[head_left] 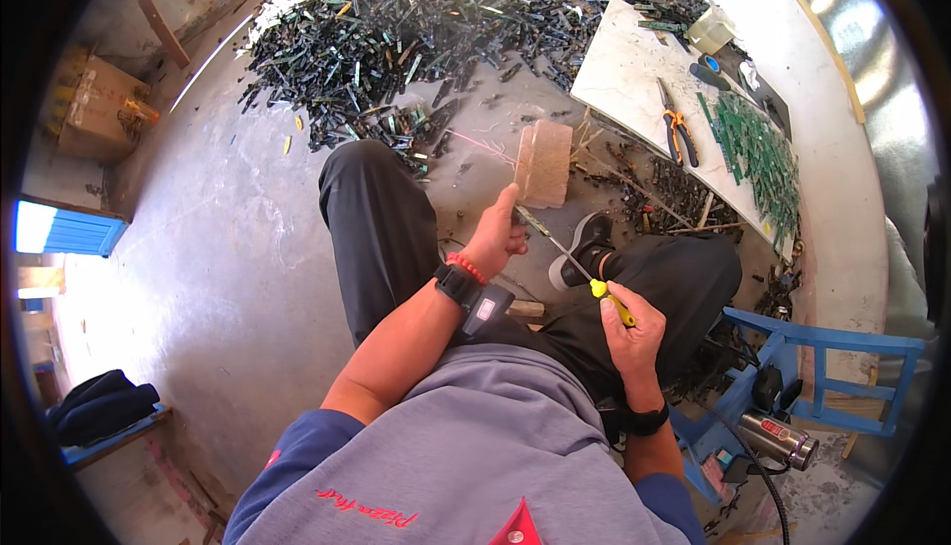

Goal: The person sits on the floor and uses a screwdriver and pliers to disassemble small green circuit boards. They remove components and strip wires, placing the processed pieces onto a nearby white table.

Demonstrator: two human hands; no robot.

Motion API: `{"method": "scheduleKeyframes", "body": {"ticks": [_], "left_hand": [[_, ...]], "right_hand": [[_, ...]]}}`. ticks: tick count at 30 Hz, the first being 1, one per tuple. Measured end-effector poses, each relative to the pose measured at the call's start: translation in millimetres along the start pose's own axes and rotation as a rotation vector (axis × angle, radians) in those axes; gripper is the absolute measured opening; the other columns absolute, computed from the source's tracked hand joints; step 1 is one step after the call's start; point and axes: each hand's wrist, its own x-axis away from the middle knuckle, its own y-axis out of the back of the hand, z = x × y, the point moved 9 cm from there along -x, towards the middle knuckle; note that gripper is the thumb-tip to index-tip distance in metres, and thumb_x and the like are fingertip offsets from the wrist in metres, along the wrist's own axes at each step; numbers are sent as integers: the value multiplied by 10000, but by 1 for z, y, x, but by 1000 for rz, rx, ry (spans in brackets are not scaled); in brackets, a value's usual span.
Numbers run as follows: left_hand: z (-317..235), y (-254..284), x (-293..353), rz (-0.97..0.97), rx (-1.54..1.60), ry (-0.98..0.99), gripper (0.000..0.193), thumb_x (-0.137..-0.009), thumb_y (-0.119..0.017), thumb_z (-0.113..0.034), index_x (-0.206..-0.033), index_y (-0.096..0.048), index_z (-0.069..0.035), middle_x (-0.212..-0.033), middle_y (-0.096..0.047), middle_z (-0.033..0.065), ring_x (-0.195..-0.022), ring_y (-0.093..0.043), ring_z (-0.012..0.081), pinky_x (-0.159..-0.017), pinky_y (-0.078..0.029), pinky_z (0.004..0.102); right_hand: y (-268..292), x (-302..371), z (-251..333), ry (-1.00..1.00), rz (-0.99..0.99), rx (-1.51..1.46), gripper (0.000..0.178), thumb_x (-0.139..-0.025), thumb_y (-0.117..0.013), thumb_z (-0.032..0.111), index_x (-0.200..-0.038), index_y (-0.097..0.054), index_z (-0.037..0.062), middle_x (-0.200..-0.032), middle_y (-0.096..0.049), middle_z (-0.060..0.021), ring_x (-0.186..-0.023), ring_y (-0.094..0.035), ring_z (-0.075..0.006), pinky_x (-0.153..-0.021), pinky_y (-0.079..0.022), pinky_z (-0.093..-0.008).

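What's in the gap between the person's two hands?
In the head view, a yellow-handled tool, gripped in the right hand, points its thin shaft toward a narrow strip at the left hand.

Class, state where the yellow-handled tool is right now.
In the head view, the yellow-handled tool is right of centre, gripped in the right hand, slanting up-left toward the left hand and the brick.

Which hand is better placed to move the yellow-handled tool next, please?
Probably the right hand: it grips the handle end of the yellow-handled tool. The left hand is by the other end, at the small dark strip near the brick.
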Motion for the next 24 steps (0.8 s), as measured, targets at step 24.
{"method": "scheduleKeyframes", "body": {"ticks": [24], "left_hand": [[-10, -5, 0, -65, -310, -159, 474, -952, -491, -544, -758, -446, -114, -565, -272, -37, -449, -269, 107, -474, -320, 313]], "right_hand": [[-31, -7, -1, 151, -3, 185, 221, -811, -713, 42, -1020, -682, -24, -779, -671, -158, -647, -660, -267, -581, -515, -335]]}}
